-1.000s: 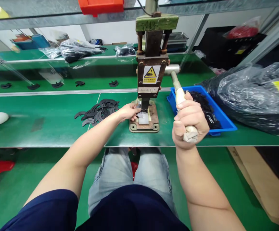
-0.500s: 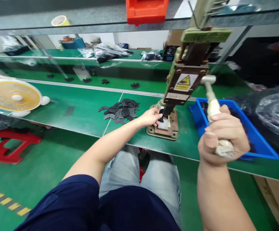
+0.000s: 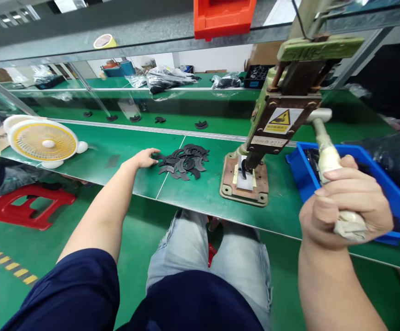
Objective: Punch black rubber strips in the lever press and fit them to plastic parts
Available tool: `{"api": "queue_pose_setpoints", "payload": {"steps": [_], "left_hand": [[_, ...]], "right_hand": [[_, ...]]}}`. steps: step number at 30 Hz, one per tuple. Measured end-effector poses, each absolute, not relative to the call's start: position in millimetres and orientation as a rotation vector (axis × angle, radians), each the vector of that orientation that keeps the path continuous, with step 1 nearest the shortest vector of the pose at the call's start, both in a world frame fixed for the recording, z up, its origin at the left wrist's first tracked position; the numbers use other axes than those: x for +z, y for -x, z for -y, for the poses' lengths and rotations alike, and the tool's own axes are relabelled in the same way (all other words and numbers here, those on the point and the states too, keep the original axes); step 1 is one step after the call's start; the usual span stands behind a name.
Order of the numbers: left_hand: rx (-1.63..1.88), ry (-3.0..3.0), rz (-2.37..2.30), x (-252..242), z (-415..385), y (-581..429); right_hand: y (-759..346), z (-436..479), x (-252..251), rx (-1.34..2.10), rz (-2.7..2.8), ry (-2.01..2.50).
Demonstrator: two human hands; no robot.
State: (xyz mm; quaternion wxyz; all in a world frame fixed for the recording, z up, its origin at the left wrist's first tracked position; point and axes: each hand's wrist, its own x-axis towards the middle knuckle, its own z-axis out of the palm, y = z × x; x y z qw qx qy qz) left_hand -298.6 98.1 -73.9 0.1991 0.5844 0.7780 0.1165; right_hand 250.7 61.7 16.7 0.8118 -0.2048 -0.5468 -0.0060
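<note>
My left hand (image 3: 145, 158) is at the left edge of a pile of black curved pieces (image 3: 186, 158), its thumb and fingertips closed on one dark piece there. My right hand (image 3: 350, 202) is wrapped round the taped lever handle (image 3: 329, 161) of the hand press (image 3: 276, 110). Under the press ram, a black curved piece (image 3: 243, 169) sits on the pale plate (image 3: 244, 183) above the press base. The ram's lower end is close to that piece; whether they touch I cannot tell.
A blue bin (image 3: 300, 172) holding dark parts stands right of the press. At the left is a white and yellow fan (image 3: 44, 142). Several black pieces (image 3: 202, 124) lie along the back strip. An orange bin (image 3: 224, 18) and a tape roll (image 3: 105, 41) sit overhead.
My left hand has left the piece under the press and moved left to the pile. My right hand still grips the lever. The view has shifted a little to the left.
</note>
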Motion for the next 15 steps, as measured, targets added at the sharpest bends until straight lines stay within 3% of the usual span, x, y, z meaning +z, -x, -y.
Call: {"api": "queue_pose_setpoints", "payload": {"steps": [9,15], "left_hand": [[0.161,-1.851,-2.347,-87,-97,296],[0.386,-1.992,-2.346,-55,-92,273]], "right_hand": [[-256,-61,16,-0.039,1.233,0.434],[-257,-53,17,-0.020,1.285,0.469]]}}
